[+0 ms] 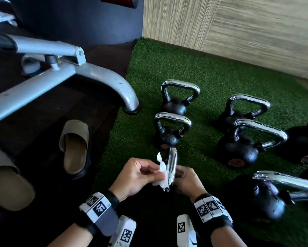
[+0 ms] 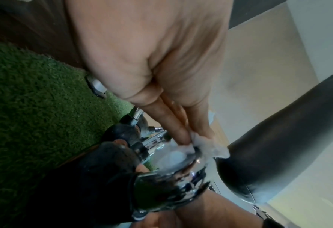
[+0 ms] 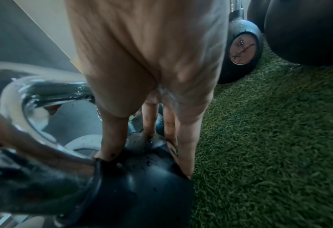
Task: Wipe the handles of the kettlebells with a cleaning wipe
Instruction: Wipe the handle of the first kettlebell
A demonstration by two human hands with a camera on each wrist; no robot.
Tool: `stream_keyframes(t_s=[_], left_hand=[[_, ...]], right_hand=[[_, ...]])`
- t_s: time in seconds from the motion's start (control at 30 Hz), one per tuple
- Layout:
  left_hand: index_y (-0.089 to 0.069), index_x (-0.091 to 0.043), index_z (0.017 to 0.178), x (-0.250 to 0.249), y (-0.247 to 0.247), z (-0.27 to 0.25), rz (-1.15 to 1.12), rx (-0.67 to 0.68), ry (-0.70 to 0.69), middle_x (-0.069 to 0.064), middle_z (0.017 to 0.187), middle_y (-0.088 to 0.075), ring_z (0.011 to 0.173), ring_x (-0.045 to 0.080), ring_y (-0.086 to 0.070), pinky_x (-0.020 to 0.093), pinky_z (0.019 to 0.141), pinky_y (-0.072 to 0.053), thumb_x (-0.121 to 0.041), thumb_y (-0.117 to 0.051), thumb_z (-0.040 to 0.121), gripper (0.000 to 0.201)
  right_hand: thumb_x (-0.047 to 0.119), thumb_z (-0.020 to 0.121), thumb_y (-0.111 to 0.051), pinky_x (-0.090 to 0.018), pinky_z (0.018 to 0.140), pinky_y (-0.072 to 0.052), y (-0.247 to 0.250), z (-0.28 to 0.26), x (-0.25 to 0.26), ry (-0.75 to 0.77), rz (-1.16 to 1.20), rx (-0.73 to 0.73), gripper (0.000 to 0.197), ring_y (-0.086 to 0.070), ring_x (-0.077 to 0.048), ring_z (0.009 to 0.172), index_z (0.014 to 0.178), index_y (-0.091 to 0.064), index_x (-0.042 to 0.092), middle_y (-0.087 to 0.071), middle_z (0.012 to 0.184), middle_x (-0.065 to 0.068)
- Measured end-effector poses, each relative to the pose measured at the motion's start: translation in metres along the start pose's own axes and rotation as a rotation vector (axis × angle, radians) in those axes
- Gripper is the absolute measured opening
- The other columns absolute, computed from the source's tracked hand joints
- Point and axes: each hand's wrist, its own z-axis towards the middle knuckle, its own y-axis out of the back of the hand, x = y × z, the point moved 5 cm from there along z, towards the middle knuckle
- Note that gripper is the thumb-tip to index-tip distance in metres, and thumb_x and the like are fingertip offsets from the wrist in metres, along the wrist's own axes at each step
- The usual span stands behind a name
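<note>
Green artificial turf (image 1: 194, 68) across floor from centre to 3 o'clock, edge running diagonally toward 7. Dark brown flooring (image 1: 33, 139) beside it, 8 to 10 o'clock. Pale wood-grain wall panels (image 1: 238, 29) at 12 to 2, meeting turf at base. Dark blue-grey wall section (image 1: 96, 18) at 11. Grey metal bench frame (image 1: 89, 73) w/ curved foot touching turf edge. Red pad (image 1: 119, 0) at top, poss. upholstery, mostly cropped. Beige slipper (image 1: 75, 145) on dark floor at 8. Soft daylight, no hard shadows.
</note>
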Motion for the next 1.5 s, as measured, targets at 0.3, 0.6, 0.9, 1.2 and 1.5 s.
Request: stream_keyframes(t_s=[0.3, 0.6, 0.9, 1.2, 1.5], left_hand=[[-0.082, -0.009, 0.071, 0.008, 0.007, -0.018, 0.064, 0.043, 0.035, 0.003, 0.072, -0.078, 0.067, 0.004, -0.069, 0.014, 0.064, -0.049, -0.001, -0.089, 0.07, 0.012], [-0.082, -0.034, 0.082, 0.003, 0.011, -0.019, 0.405, 0.154, 0.036, -0.017, 0.087, -0.079, 0.088, 0.001, -0.076, 0.014, 0.085, -0.055, -0.013, -0.09, 0.074, 0.024], [-0.084, -0.027, 0.078, -0.044, 0.025, -0.015, 0.249, 0.126, -0.068, -0.002, 0.089, -0.079, 0.083, 0.01, -0.074, 0.02, 0.076, -0.053, -0.014, -0.091, 0.069, 0.017], [-0.041, -0.011, 0.098, -0.067, 0.019, -0.007, -0.208, -0.024, 0.003, -0.002, 0.077, -0.065, 0.065, 0.016, -0.068, 0.025, 0.058, -0.058, -0.004, -0.081, 0.072, 0.048], [-0.058, -0.02, 0.112, -0.031, 0.016, 0.012, -0.061, -0.057, 0.141, 0.0, 0.107, -0.078, 0.105, 0.014, -0.071, 0.028, 0.086, -0.057, -0.012, -0.066, 0.097, 0.019]], right_hand=[[0.044, 0.031, -0.081, -0.035, 0.071, -0.059, 0.0, 0.004, 0.0, -0.036, -0.045, -0.047, 0.077, -0.074, -0.021, 0.084, 0.103, -0.077, 0.021, -0.079, 0.092, -0.001], [0.046, 0.058, -0.091, -0.031, 0.089, -0.059, -0.001, 0.0, -0.002, -0.005, -0.175, -0.054, 0.058, -0.073, -0.007, 0.098, 0.112, -0.074, 0.034, -0.078, 0.099, 0.014], [-0.004, 0.08, -0.073, -0.014, 0.074, -0.053, 0.027, -0.083, 0.125, 0.617, -0.286, -0.202, 0.047, -0.069, -0.007, 0.085, 0.105, -0.079, 0.035, -0.073, 0.097, 0.012], [0.019, 0.072, -0.091, -0.034, 0.085, -0.061, 0.002, -0.098, 0.141, 0.582, -0.093, 0.072, 0.05, -0.074, -0.014, 0.093, 0.12, -0.075, 0.024, -0.077, 0.103, 0.008], [0.014, 0.079, -0.086, -0.041, 0.088, -0.06, 0.027, -0.087, 0.122, 0.576, 0.074, -0.286, 0.022, -0.075, -0.011, 0.094, 0.097, -0.083, 0.026, -0.079, 0.1, 0.01]])
